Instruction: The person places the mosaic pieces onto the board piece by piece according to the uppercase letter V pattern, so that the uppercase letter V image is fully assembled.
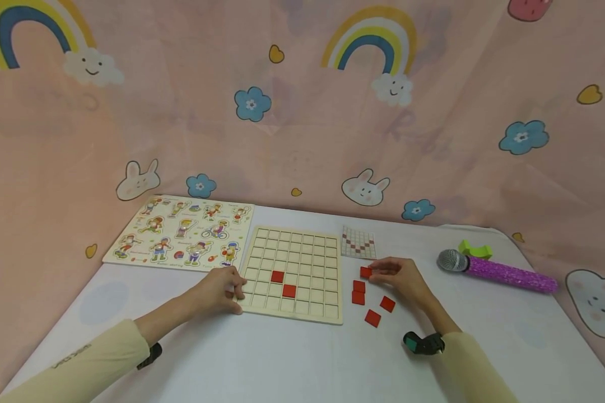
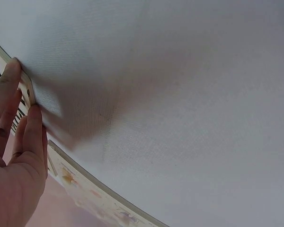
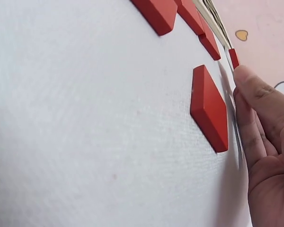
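Note:
A wooden grid board (image 1: pixel 316 263) lies in the middle of the table, with two red square tiles (image 1: pixel 278 276) set diagonally in its lower cells. At the board's lower left corner, my left hand (image 1: pixel 220 288) pinches the edge; the left wrist view shows thumb and fingers on that corner (image 2: pixel 28 92). My right hand (image 1: pixel 397 275), right of the board, pinches a red tile (image 1: pixel 366 272) at the fingertips. Several loose red tiles (image 1: pixel 373 318) lie nearby, some of them close to the hand in the right wrist view (image 3: pixel 209 111).
A small pattern card (image 1: pixel 359 242) with a zigzag of red squares lies behind the right hand. Back left is a picture puzzle board (image 1: pixel 181 232). To the right are a purple glittery microphone (image 1: pixel 509 274) and a green block (image 1: pixel 476 249). A pink patterned cloth (image 1: pixel 292 134) hangs behind.

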A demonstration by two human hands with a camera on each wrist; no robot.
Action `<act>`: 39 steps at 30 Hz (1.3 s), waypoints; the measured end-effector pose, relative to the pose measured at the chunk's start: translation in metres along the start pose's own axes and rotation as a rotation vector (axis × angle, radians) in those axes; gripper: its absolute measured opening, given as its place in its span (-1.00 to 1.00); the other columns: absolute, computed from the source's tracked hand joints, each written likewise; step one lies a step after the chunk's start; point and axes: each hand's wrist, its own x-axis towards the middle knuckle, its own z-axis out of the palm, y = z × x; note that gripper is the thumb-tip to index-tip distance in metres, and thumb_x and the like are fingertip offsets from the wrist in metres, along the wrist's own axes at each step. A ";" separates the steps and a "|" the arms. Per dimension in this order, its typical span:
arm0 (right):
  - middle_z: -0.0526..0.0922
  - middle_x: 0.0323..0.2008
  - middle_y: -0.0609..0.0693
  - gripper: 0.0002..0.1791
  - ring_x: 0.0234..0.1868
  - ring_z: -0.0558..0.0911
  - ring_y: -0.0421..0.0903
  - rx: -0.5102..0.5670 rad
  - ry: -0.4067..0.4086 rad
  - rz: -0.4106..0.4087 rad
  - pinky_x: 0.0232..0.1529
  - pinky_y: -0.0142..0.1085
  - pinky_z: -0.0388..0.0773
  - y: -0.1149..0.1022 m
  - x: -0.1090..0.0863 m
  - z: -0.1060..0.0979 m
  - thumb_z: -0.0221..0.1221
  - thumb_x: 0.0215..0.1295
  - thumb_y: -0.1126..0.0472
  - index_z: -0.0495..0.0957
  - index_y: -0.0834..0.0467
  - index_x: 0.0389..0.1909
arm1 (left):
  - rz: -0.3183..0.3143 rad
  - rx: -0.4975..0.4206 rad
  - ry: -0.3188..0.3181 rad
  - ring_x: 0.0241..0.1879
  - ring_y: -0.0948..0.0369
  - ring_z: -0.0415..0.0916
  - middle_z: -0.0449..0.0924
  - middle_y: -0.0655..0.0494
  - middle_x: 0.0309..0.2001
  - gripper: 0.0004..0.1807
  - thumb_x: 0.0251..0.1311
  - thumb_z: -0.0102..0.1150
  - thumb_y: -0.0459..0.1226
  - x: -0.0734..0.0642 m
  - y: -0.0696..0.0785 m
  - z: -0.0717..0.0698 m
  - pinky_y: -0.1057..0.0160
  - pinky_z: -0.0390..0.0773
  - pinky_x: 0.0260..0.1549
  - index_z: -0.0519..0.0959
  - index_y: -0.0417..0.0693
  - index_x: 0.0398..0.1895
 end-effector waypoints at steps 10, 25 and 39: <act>0.67 -0.08 0.22 -0.60 -0.07 0.67 0.05 0.008 0.071 0.024 0.03 -0.37 0.59 -0.009 -0.007 0.004 0.34 0.13 0.31 0.57 0.34 -0.01 | -0.002 -0.003 0.004 0.00 -0.11 0.52 0.53 -0.01 -0.20 -0.74 -0.28 0.53 -0.45 0.000 -0.001 0.001 0.43 0.64 -0.29 0.56 -0.15 -0.60; 0.67 -0.07 0.19 -0.56 -0.02 0.65 0.05 0.074 0.126 0.143 0.00 -0.41 0.61 -0.022 -0.015 0.007 0.35 0.15 0.23 0.56 0.31 0.03 | 0.029 0.004 0.005 -0.06 -0.03 0.53 0.53 -0.06 -0.17 -0.76 -0.27 0.53 -0.44 -0.001 -0.001 0.001 0.41 0.64 -0.28 0.58 -0.15 -0.57; 0.65 -0.07 0.21 -0.54 -0.05 0.62 0.03 0.135 0.119 0.231 -0.03 -0.35 0.64 -0.036 -0.020 0.010 0.35 0.14 0.26 0.50 0.32 0.04 | 0.029 0.026 -0.004 -0.12 0.09 0.51 0.54 -0.02 -0.18 -0.77 -0.26 0.54 -0.41 0.000 -0.002 0.001 0.41 0.60 -0.32 0.60 -0.11 -0.58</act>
